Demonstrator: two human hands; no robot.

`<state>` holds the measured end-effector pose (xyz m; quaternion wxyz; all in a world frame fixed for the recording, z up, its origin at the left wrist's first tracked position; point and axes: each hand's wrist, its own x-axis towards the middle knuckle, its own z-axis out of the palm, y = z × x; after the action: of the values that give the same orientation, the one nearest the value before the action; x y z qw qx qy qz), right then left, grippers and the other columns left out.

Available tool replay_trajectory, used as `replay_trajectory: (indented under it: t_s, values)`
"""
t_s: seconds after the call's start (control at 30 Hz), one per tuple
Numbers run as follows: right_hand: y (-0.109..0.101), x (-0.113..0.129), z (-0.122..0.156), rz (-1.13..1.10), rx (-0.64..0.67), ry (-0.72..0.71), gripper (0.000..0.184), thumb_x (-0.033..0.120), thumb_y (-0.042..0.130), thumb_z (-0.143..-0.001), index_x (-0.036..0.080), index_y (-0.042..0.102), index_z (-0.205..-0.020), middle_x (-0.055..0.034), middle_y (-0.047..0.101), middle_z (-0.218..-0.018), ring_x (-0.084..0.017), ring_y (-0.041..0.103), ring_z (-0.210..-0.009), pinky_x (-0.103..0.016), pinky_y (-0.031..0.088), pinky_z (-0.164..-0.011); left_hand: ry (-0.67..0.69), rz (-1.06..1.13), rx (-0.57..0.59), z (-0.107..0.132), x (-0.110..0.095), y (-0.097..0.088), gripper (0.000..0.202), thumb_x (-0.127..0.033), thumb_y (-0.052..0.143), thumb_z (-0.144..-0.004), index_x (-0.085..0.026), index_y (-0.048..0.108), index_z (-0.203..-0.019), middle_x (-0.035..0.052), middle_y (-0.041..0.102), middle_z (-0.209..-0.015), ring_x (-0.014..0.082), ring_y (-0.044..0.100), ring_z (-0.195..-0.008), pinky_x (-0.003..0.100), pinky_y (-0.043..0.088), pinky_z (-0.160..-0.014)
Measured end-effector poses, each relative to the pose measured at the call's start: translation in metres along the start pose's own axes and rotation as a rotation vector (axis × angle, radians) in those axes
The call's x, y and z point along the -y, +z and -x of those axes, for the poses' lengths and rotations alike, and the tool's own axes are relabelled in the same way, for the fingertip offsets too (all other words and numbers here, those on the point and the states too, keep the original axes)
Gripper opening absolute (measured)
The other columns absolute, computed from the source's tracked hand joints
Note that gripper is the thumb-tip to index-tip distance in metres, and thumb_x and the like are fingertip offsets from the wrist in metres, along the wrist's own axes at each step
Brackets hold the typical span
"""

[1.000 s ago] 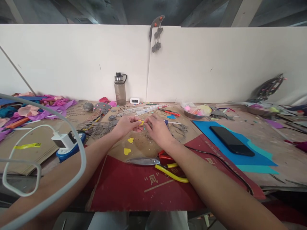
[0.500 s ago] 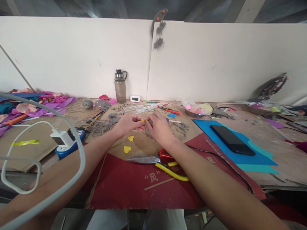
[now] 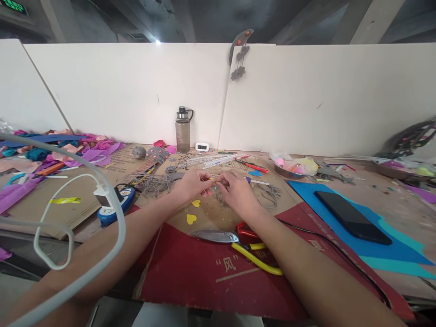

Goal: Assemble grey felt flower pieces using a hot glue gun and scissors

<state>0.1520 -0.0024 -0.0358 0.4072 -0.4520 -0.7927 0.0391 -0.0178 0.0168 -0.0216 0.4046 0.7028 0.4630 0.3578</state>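
Observation:
My left hand and my right hand meet over the middle of the workbench, fingers pinched together on a small yellow piece held between them. Two yellow heart cut-outs lie on the brown cardboard just below my left hand. Metal snips with red and yellow handles rest on the red sheet under my right forearm. Grey string is tangled to the left of my hands.
A water bottle and small clock stand at the white back wall. A black phone lies on blue paper at right. A white charger and cable sit at left, beyond it coloured paper scraps. A bowl of bits is right of centre.
The head view has shifted, so everything sits further right and lower in frame. My hands stay pinched together on the small yellow piece in the same spot on the bench.

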Motion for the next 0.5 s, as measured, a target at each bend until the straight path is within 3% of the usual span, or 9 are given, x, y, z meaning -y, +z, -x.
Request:
replay_trajectory:
  t_s: [0.13, 0.3, 0.5]
  values:
    - [0.0039, -0.0012, -0.0018, -0.093, 0.031, 0.073, 0.009, 0.019, 0.055, -0.081, 0.019, 0.058, -0.073, -0.0006, 0.059, -0.069, -0.015, 0.053, -0.068, -0.028, 0.04, -0.065, -0.024, 0.09, -0.019, -0.0004, 0.0018, 0.0004, 0.013, -0.026, 0.067, -0.076, -0.014, 0.063, -0.071, 0.0025, 0.067, -0.056, 0.0119, 0.062, -0.049, 0.022, 0.051, -0.051]
    - [0.0063, -0.0035, -0.0031, -0.185, 0.049, 0.165, 0.012, 0.024, 0.056, -0.079, 0.02, 0.059, -0.068, 0.0005, 0.061, -0.064, -0.014, 0.053, -0.061, -0.026, 0.039, -0.061, -0.083, 0.223, 0.001, -0.0034, 0.005, -0.002, 0.015, -0.025, 0.069, -0.077, -0.012, 0.064, -0.071, 0.0048, 0.069, -0.061, 0.0121, 0.065, -0.054, 0.024, 0.053, -0.058]
    - [0.001, -0.0051, -0.0032, -0.216, -0.002, 0.288, 0.017, 0.031, 0.055, -0.078, 0.02, 0.061, -0.067, 0.0008, 0.063, -0.063, -0.014, 0.053, -0.059, -0.027, 0.039, -0.06, -0.161, 0.41, -0.066, -0.0057, 0.0054, -0.0079, 0.028, -0.033, 0.08, -0.067, -0.011, 0.064, -0.074, 0.0055, 0.07, -0.07, 0.0098, 0.063, -0.055, 0.021, 0.05, -0.053]
